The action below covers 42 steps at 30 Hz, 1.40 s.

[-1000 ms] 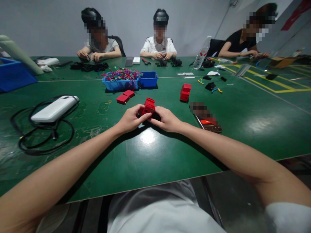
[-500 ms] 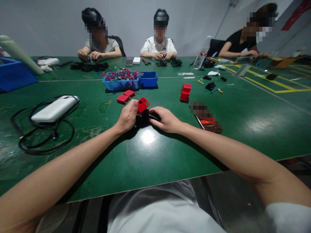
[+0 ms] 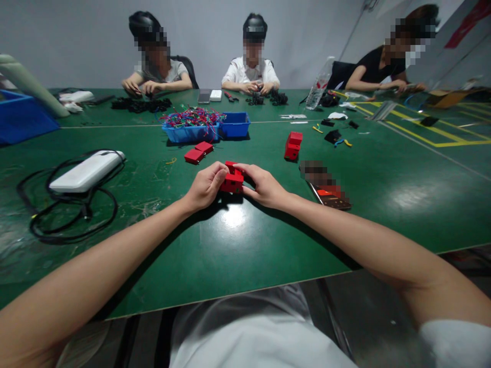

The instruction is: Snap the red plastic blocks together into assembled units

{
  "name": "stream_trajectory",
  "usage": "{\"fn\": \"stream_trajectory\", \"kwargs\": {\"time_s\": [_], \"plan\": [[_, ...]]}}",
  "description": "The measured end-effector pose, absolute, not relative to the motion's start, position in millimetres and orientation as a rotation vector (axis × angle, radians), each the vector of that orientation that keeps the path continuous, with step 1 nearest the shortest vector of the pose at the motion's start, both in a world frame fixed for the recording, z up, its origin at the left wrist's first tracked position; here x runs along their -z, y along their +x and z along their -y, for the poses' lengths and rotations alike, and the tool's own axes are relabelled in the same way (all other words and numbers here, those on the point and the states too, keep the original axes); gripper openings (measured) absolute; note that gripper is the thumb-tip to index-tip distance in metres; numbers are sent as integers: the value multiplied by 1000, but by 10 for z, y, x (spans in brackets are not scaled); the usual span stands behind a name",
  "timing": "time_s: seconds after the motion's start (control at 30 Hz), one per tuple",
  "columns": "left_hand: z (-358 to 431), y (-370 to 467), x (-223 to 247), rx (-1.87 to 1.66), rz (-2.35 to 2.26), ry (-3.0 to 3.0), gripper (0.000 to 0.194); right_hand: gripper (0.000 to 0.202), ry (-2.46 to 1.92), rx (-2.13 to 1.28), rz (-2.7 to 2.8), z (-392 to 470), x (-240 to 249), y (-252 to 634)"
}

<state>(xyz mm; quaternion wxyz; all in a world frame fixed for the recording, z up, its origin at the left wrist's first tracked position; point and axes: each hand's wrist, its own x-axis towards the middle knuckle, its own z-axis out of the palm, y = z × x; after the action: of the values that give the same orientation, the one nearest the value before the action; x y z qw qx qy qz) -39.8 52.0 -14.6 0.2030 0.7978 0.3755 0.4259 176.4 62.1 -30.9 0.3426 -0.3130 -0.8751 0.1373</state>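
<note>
A small red plastic box-shaped housing (image 3: 232, 180) sits just above the green tabletop (image 3: 238, 240), near the middle of the table's near half, pinched between both hands. The left hand (image 3: 205, 186) clasps its left side with curled fingers and thumb, and the right hand (image 3: 264, 185) grips the right side, the index finger laid over the top edge. Both hands are closed on the piece. It looks like two red parts being pressed together, so the step in hand reads as seating or closing the housing, though the seam itself is hidden by the fingers. Finishing that would call for even pressure from both sides with the piece kept square.

Just beyond the hands lie two flat red plastic covers (image 3: 198, 152), and to the right stands another red plastic block (image 3: 293, 145). A dark phone (image 3: 326, 191) lies close beside the right wrist, the nearest thing to catch on. Farther back, a blue plastic tray of coloured wires (image 3: 191, 127) touches a smaller blue plastic bin (image 3: 235, 125). Well to the left, a white power bank (image 3: 86, 171) rests inside loops of black cable (image 3: 72, 214).

Between the hands and the near table edge the green surface is bare, giving room to draw the forearms back. Three other people work at the far side, their hands well apart from these.
</note>
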Motion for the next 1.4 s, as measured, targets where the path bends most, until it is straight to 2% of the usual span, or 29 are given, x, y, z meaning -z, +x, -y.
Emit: {"fn": "stream_trajectory", "kwargs": {"time_s": [0.2,0.43,0.63,0.87,1.0,1.27,1.4], "plan": [[-508,-391,145,-1203,-1029,2154,64,50,-895,-348,2294,-613,307,1759],[-502,-368,165,-1169,-968,1981,48,46,-945,-352,2251,-611,304,1759],[-526,-345,172,-1154,-1108,1972,43,43,-958,-369,2221,-617,300,1741],[-509,-335,114,-1129,-1072,2017,38,33,-1014,-353,2225,-615,260,1746],[-517,-342,120,-1146,-1040,1995,40,34,-1022,-347,2240,-615,265,1756],[-574,-365,169,-1207,-972,1920,57,41,-962,-316,2224,-609,275,1764],[-536,-368,127,-1187,-992,1985,52,40,-957,-265,2212,-582,258,1771]]}}
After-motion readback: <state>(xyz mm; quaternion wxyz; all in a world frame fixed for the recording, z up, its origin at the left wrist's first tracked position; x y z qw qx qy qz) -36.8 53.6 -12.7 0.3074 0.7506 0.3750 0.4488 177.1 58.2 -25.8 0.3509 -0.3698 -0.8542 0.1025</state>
